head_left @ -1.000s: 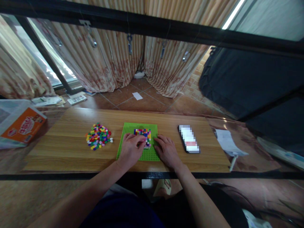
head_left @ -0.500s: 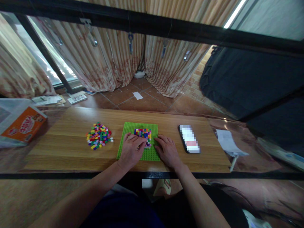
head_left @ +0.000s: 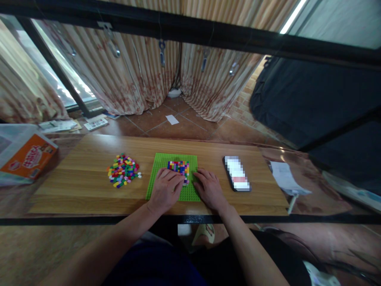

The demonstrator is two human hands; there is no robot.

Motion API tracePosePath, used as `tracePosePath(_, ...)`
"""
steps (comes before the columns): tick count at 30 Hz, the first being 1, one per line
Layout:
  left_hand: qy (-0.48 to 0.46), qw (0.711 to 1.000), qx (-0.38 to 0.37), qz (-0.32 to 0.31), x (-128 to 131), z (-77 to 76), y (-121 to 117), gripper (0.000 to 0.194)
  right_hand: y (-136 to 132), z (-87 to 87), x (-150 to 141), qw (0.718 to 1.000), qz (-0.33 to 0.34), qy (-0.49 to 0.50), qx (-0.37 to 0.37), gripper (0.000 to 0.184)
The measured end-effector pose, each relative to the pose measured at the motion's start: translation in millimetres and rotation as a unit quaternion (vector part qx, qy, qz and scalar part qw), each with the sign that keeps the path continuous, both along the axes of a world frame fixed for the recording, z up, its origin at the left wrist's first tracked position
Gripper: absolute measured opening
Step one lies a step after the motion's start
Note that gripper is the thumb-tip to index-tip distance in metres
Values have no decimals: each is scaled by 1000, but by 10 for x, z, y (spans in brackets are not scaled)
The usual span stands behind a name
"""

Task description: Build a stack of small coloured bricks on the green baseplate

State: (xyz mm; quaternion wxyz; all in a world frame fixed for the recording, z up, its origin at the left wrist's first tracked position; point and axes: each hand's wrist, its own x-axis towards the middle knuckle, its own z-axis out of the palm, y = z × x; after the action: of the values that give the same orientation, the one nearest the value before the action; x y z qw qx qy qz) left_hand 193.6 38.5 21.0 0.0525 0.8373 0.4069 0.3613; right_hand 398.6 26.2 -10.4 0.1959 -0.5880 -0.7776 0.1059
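Observation:
A green studded baseplate (head_left: 160, 159) lies on the wooden table, with a block of small multicoloured building bricks (head_left: 180, 165) built up near its middle. My left hand (head_left: 166, 188) reaches over the near left part of that block, thumb and forefinger pinched together. Whatever is between those fingertips is hidden. My right hand (head_left: 210, 190) rests over the baseplate's right edge, fingers stretched out flat and holding nothing; its fingertips stay just apart from the brick block.
Loose bricks (head_left: 123, 171) form a pile left of the baseplate. A phone (head_left: 237, 173) with a blurred screen lies to the right. Past the table's left end stands a clear plastic box (head_left: 20, 133) with an orange label. Papers (head_left: 282, 174) sit beyond the right end.
My left hand's fingers have curled slightly lower over the brick block. My right hand stays in place.

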Motion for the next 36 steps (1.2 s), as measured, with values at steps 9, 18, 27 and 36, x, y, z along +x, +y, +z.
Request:
tracePosePath(9,14,1000,5,-1,-12,-15,-44,15,1,-5,7,1000,-1,-3,-4,35)
tracePosePath(18,39,999,4,-3,-17,-16,-53,18,6,-51,16,1000,1,-7,4,35)
tracePosePath(27,66,998,6,-12,-32,-2,-76,20,5,-46,9,1000,0,-10,7,35)
tracePosePath(36,46,998,-32,-1,-38,17,-77,19,10,-37,7,1000,0,-14,2,35)
